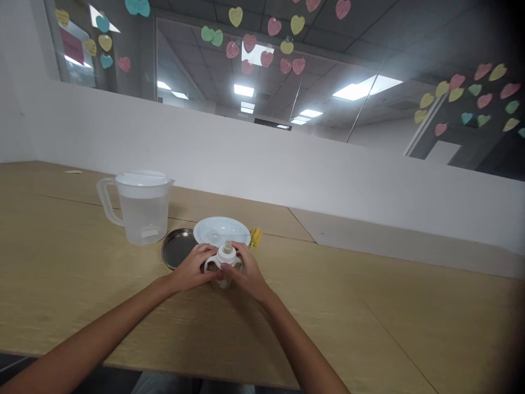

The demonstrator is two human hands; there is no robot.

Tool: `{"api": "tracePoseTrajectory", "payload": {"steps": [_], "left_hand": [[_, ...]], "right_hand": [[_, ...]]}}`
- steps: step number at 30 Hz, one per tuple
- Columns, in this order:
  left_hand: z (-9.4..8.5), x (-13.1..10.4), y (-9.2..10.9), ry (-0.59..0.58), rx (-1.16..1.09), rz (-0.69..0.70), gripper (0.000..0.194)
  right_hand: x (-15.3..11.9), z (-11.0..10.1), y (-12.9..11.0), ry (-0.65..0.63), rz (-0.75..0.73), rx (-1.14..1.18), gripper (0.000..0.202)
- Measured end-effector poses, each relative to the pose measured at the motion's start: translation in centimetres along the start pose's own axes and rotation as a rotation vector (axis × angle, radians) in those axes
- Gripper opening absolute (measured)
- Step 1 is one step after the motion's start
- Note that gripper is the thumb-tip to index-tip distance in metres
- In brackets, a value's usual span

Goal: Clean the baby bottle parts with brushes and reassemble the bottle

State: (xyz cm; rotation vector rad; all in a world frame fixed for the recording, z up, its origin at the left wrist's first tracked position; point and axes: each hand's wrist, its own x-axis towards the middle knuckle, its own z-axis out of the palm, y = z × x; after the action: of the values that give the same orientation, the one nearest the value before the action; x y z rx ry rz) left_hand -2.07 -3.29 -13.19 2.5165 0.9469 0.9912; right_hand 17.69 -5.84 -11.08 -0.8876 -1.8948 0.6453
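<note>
Baby bottle [226, 264], small and clear, with a white handled collar and a pale teat, upright on the light wood-grain worktop [82, 284], clasped from both sides. Left hand [193, 268] wrapped around the near handle and body; right hand [245, 269] curled over the collar, fingers pressed to the cap ring. Judged from the grip: collar being twisted, loosening or tightening not to be told. Next move likely calling for a firm hold on the body and a steady turn of the ring, without tipping.

Just behind: round white plate [222, 230], dark round metal lid or dish [177, 247] to its left, yellow sponge brush [255, 236] at its right edge. Further left: clear plastic jug [141, 207] with a white lid, partly filled with water.

Beyond the worktop: low white partition [287, 164], glass panes dotted with pastel paper hearts [266, 44], ceiling lights reflected above.
</note>
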Motion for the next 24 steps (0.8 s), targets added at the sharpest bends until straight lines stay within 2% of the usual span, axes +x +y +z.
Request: {"api": "tracePoseTrajectory", "payload": {"steps": [4, 11, 14, 19, 24], "left_hand": [[0.0, 0.0, -0.1, 0.001, -0.003, 0.000, 0.055], [0.1, -0.1, -0.2, -0.011, 0.032, 0.016, 0.056], [0.1, -0.1, -0.2, -0.009, 0.045, 0.011, 0.055], [0.1, -0.1, -0.2, -0.012, 0.043, 0.013, 0.056], [0.0, 0.0, -0.2, -0.026, 0.030, 0.024, 0.057]], "right_hand": [[0.2, 0.5, 0.4, 0.063, 0.007, -0.055, 0.044], [-0.1, -0.5, 0.1, -0.016, 0.021, 0.143, 0.042], [0.0, -0.6, -0.2, 0.001, 0.023, 0.076, 0.038], [0.2, 0.2, 0.0, 0.070, 0.079, -0.032, 0.047], [0.3, -0.1, -0.3, -0.018, 0.067, 0.215, 0.045]]}}
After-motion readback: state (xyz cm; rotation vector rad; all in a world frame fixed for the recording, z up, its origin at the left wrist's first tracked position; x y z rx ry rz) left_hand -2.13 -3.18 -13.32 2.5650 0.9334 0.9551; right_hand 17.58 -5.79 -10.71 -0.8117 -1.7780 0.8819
